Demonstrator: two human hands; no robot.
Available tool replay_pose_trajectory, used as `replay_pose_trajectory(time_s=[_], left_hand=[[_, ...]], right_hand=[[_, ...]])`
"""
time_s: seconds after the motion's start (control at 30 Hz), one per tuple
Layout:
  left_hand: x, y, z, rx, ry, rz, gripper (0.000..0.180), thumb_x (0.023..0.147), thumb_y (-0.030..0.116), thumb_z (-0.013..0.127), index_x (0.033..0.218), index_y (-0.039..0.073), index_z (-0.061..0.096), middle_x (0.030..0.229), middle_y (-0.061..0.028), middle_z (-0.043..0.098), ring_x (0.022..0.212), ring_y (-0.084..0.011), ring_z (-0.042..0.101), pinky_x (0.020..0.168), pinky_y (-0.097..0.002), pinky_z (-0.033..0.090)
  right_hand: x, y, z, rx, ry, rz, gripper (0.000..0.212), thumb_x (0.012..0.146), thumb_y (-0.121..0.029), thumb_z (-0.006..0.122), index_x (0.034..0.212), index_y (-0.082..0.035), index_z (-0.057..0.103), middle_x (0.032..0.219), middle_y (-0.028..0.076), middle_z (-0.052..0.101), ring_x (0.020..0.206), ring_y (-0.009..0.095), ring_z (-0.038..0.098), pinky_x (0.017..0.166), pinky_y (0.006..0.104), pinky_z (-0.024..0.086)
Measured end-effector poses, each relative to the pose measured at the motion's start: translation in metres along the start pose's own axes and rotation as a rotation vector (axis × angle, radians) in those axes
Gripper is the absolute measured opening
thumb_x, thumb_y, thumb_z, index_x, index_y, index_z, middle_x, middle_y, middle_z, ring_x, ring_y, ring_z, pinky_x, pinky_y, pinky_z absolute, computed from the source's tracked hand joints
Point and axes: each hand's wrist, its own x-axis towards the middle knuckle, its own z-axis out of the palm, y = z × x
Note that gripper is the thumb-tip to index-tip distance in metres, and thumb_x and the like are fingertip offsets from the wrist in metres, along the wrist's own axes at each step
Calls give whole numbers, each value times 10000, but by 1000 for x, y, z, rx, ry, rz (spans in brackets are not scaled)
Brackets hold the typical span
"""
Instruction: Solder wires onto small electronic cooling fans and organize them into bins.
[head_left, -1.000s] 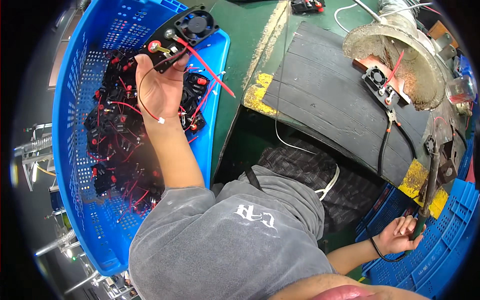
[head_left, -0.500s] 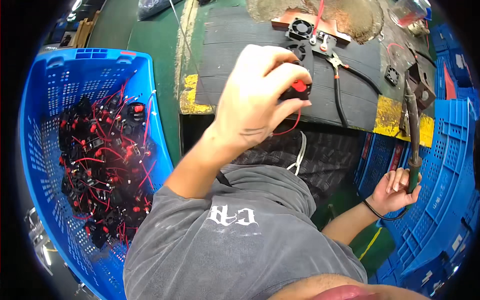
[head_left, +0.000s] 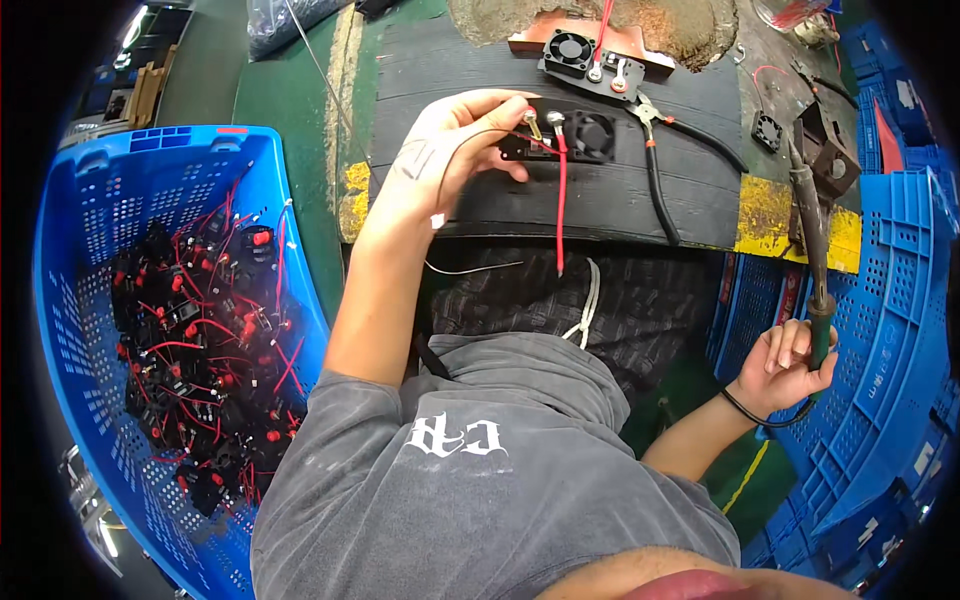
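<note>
My left hand [head_left: 445, 150] is closed on one end of a black fan module [head_left: 597, 138], held over the near part of the dark work mat. The module has a small fan at its right end and two metal terminals near my fingertips. A thick red wire [head_left: 561, 200] hangs from one terminal past the table's edge. A thin pale wire [head_left: 480, 269] dangles below my wrist. At the right, my right hand [head_left: 788, 368] is wrapped round the green handle of a soldering iron [head_left: 818, 250], whose metal shaft points up toward a brown metal block [head_left: 833, 163].
A second fan module [head_left: 570, 50] rests against a copper-coloured block [head_left: 655, 64] at the back. Black-handled cutters [head_left: 651, 135] lie right of the held module. A loose small fan [head_left: 767, 130] sits farther right. A blue crate [head_left: 285, 215] full of modules stands left; blue crates [head_left: 895, 270] stand right.
My left hand has turned over and moved left and slightly up, so the module's fan and terminals now show. My right hand and the soldering iron have barely moved.
</note>
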Motion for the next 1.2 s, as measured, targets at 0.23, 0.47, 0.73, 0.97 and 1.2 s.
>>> replay_pose_trajectory(time_s=[0.23, 0.47, 0.73, 0.97, 1.2], left_hand=[[10, -4, -23, 534, 80, 100, 294, 965, 226, 661, 1169, 18, 702, 872, -8, 685, 682, -67, 571, 668, -218, 506], [11, 37, -7, 1131, 259, 740, 176, 888, 126, 689, 1044, 52, 723, 912, -100, 708, 743, -228, 655, 709, -318, 525], [68, 33, 25, 1616, 96, 803, 424, 820, 128, 721, 1226, 113, 601, 1202, -90, 610, 1079, -318, 624, 885, -398, 533], [75, 30, 23, 1590, 12, 813, 407, 794, 155, 761, 1161, 79, 600, 1076, -116, 573, 1000, -342, 624, 839, -414, 542], [24, 45, 22, 1368, 18, 881, 419, 754, 90, 761, 1138, 49, 598, 1088, -138, 593, 1027, -336, 627, 872, -411, 523]], right_hand=[[-1, -1, -6, 2, 8, -3, 335, 979, -297, 567, 1087, 14, 632, 693, 68, 536, 484, 114, 421, 378, 215, 367], [-2, 1, -9, -11, -6, -5, 351, 991, -307, 539, 1103, 14, 629, 690, 66, 533, 479, 114, 409, 376, 220, 349], [-7, 1, -7, 37, -40, 19, 345, 992, -301, 541, 1121, 5, 635, 701, 80, 550, 487, 124, 425, 403, 232, 363], [-14, -10, -17, 36, -38, -37, 346, 1000, -286, 530, 1143, 9, 639, 732, 94, 548, 507, 133, 434, 402, 231, 377], [-11, -8, -20, 91, -79, 8, 358, 1015, -293, 506, 1161, -1, 652, 748, 114, 588, 520, 142, 477, 410, 238, 386]])
